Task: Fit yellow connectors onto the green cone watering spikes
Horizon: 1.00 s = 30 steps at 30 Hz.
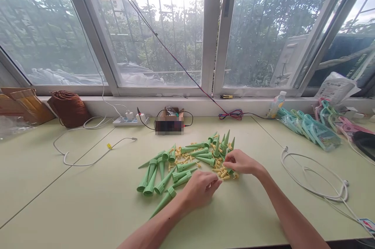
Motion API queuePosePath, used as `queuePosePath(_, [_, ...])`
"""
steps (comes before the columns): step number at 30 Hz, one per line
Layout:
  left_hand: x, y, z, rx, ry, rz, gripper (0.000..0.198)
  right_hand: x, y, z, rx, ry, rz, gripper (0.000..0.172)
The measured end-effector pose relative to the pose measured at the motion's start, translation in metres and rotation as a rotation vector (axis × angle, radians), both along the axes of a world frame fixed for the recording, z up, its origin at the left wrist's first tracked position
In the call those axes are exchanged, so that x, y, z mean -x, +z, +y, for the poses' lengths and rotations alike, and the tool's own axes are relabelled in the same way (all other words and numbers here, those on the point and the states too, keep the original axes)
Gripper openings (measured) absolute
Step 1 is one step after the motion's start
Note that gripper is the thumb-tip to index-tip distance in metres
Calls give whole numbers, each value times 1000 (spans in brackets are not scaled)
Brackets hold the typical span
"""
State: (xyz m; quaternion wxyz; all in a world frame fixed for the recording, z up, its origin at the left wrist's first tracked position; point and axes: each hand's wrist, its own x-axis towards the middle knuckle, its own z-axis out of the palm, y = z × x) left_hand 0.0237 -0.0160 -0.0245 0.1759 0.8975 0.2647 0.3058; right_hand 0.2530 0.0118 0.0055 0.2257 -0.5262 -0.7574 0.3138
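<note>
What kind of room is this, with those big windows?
Probably a small workroom: a wide table below the windows, a power strip at its back, and loose green cones with little yellow pieces.

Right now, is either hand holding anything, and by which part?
Cannot tell: the left hand is curled, hiding any grip; the right hand is at the yellow pieces, any hold hidden.
</note>
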Motion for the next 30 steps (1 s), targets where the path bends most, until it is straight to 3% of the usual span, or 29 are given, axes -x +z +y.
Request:
queuePosePath(4, [0, 0, 0, 0, 7, -6, 36, 11, -3, -2, -40, 37, -14, 24])
queuePosePath(10, [0, 0, 0, 4, -16, -4, 35, 27, -11, -5, -231, 0, -45, 25])
queuePosePath(19, [-2, -3, 1, -13, -8, 10, 32, 48, -14, -12, -385, -76, -85, 29])
queuePosePath(30, [-3, -6, 3, -35, -19, -4, 28, 61, -28, -10, -425, -160, -88, 17])
